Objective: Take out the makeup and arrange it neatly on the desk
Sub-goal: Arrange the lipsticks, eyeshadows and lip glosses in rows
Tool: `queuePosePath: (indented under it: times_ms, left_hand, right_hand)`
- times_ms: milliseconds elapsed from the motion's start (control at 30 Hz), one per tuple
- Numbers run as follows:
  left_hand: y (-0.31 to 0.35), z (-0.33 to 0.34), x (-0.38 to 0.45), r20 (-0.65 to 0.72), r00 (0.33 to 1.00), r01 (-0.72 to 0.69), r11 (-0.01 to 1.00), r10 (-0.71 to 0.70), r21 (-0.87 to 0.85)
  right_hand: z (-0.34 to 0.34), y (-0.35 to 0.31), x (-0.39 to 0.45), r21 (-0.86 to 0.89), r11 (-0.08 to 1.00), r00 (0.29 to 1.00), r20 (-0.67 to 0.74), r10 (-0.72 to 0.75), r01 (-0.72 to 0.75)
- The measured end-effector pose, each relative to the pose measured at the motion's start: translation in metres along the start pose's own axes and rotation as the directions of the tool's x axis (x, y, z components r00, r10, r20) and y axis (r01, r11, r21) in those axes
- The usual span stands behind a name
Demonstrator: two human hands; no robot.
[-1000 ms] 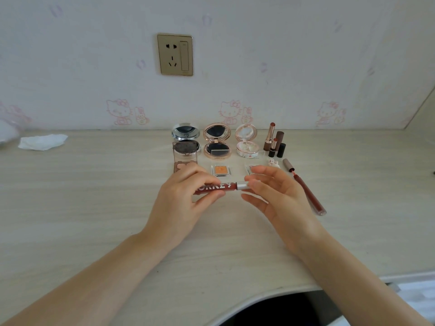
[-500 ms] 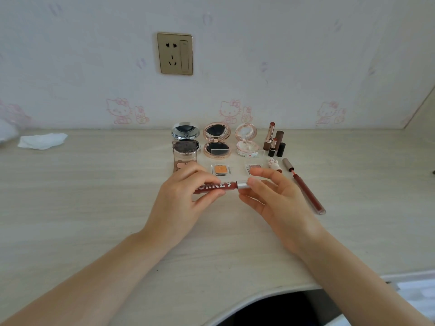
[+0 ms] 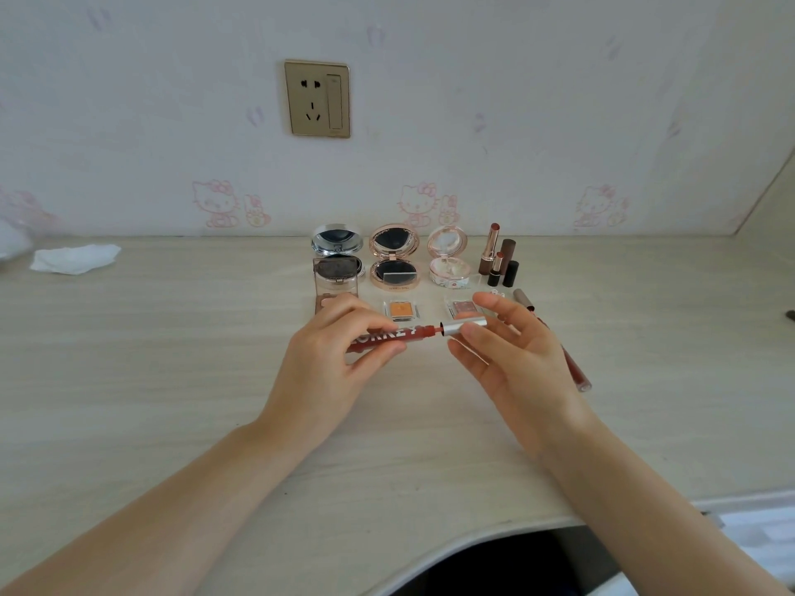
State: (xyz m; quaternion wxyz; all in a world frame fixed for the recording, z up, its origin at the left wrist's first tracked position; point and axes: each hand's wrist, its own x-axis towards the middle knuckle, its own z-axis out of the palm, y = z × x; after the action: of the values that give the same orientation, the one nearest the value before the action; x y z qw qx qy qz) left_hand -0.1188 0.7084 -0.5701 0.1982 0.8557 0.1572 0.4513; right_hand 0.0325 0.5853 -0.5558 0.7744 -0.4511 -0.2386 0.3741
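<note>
Item in hand: lip gloss tube (image 3: 387, 339), dark red w/ white lettering, held level above the desk (image 3: 172, 380) at frame centre. Left hand (image 3: 331, 359) pinches the tube body betw. thumb and fingers; right hand (image 3: 512, 359) pinches the silver cap (image 3: 462, 328) w/ thumb and fingertips, other fingers spread. A narrow neck shows betw. cap and tube, so the cap is part-way off; judged: being unscrewed for open display, since the items behind stand open too.

Laid out, upper centre of frame, in rows facing the person, prob. so each shade reads at a glance:
- Round compacts, 3, lids up: silver compact (image 3: 337, 251), rose-gold compact (image 3: 394, 262), pink compact (image 3: 448, 260).
- Lipsticks (image 3: 494, 255), 2, upright, uncapped; dark caps, 2, stood just beside.
- Small square pans, 2: orange pan (image 3: 402, 310), pinkish pan (image 3: 462, 306), partly behind the fingers.
- Clear-lidded palette (image 3: 335, 286), 1, lower part hidden by the left hand.
- Second gloss tube (image 3: 572, 363), 1, lying at a slant right of centre, mostly behind the right hand.
- Small white piece nr the lipsticks: too hidden to tell.

Other: crumpled tissue (image 3: 75, 258), 1, upper left; wall socket (image 3: 317, 98), 1, top centre.
</note>
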Motion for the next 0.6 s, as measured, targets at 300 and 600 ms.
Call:
queuePosePath:
  times_ms: [300,600]
  left_hand:
    - [0.004,-0.001,-0.001,0.015,1.0,-0.005,1.0,0.005,-0.02]
    - [0.026,0.008,-0.004,0.049,0.986,-0.159,0.987,0.159,-0.006]
  right_hand:
    - [-0.001,-0.001,0.001,0.03,1.0,0.998,-0.058,0.007,-0.006]
    - [-0.007,-0.034,0.008,-0.082,0.996,0.986,-0.159,-0.049,0.036]
